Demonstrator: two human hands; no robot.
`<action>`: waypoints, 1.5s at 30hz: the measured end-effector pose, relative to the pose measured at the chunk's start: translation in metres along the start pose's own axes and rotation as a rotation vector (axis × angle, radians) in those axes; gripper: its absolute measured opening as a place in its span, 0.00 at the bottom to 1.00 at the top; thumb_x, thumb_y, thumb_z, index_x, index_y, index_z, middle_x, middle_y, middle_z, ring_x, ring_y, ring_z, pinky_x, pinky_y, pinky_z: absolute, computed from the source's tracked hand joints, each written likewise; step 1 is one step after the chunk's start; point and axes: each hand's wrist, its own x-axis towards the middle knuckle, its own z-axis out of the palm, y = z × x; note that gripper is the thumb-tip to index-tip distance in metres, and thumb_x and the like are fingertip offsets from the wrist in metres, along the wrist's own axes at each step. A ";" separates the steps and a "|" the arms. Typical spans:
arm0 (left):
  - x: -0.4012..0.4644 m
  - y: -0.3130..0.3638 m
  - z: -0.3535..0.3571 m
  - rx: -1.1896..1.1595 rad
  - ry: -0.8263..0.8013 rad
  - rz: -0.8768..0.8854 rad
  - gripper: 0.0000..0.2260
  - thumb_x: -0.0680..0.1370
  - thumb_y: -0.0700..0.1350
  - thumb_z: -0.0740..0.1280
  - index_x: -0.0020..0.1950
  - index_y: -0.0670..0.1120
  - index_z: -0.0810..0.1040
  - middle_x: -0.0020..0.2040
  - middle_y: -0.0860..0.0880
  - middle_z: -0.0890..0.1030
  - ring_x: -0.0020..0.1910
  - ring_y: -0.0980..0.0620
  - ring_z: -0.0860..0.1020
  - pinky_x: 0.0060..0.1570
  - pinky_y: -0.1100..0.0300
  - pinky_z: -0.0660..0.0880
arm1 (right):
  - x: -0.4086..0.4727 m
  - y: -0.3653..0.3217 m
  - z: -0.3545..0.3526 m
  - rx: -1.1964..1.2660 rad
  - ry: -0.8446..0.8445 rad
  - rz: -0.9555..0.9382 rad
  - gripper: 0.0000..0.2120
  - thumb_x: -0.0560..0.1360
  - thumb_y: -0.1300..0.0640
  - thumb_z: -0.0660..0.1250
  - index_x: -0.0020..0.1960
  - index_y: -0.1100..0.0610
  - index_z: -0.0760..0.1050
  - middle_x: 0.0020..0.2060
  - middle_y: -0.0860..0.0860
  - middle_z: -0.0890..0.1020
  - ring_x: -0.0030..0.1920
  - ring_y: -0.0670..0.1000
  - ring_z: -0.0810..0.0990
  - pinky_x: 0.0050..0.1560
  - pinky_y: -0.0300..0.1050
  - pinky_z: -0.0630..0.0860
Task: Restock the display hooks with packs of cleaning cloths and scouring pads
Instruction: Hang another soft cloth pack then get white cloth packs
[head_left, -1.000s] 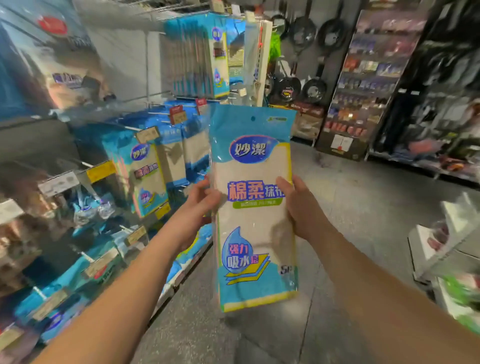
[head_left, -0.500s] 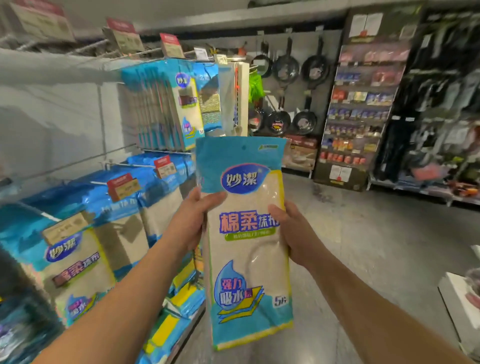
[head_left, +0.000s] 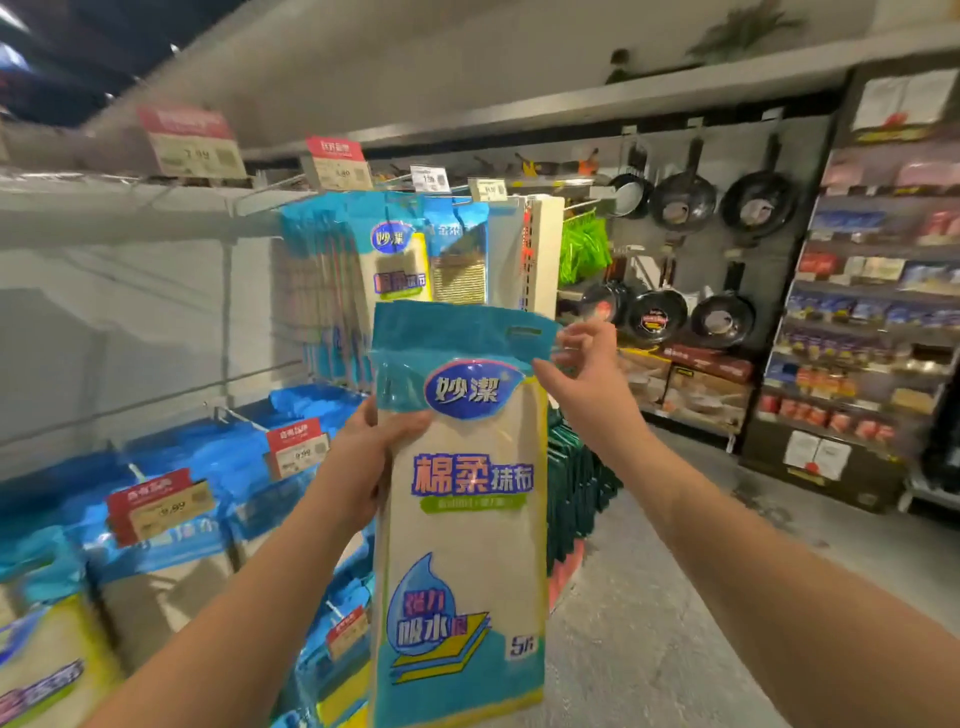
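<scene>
Right hand (head_left: 582, 374) moved up cloth pack (head_left: 462, 519); grey floor (head_left: 675, 597)

A shop aisle: price tags (head_left: 192, 150) on hooks, hanging pans (head_left: 681, 200), apparently stocked shelves (head_left: 878, 291).

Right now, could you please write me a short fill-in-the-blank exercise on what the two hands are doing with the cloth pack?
1. The left hand grips the cloth pack by its ____ edge.
2. The right hand pinches the pack's ____ corner.
3. The frying pans hang on the ____ wall.

Missing words: left; top right; back
</scene>
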 end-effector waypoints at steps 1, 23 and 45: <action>0.010 0.001 0.001 -0.006 0.016 0.004 0.23 0.73 0.35 0.72 0.67 0.41 0.72 0.46 0.41 0.85 0.38 0.45 0.84 0.39 0.50 0.83 | 0.015 0.005 0.003 -0.005 -0.011 -0.038 0.17 0.78 0.59 0.69 0.58 0.48 0.62 0.51 0.48 0.74 0.49 0.42 0.77 0.45 0.34 0.77; 0.267 0.059 -0.037 0.058 0.155 0.100 0.30 0.69 0.51 0.76 0.67 0.42 0.75 0.55 0.37 0.85 0.52 0.36 0.84 0.48 0.41 0.82 | 0.315 0.080 0.120 -0.161 -0.267 -0.273 0.22 0.76 0.53 0.72 0.68 0.51 0.72 0.60 0.50 0.71 0.58 0.43 0.72 0.58 0.27 0.69; 0.307 0.070 -0.002 0.335 0.383 0.132 0.26 0.69 0.60 0.77 0.59 0.45 0.77 0.50 0.42 0.87 0.49 0.36 0.85 0.55 0.34 0.79 | 0.429 0.087 0.125 -0.066 -0.323 -0.422 0.26 0.75 0.56 0.71 0.71 0.54 0.69 0.61 0.47 0.68 0.60 0.42 0.71 0.63 0.37 0.69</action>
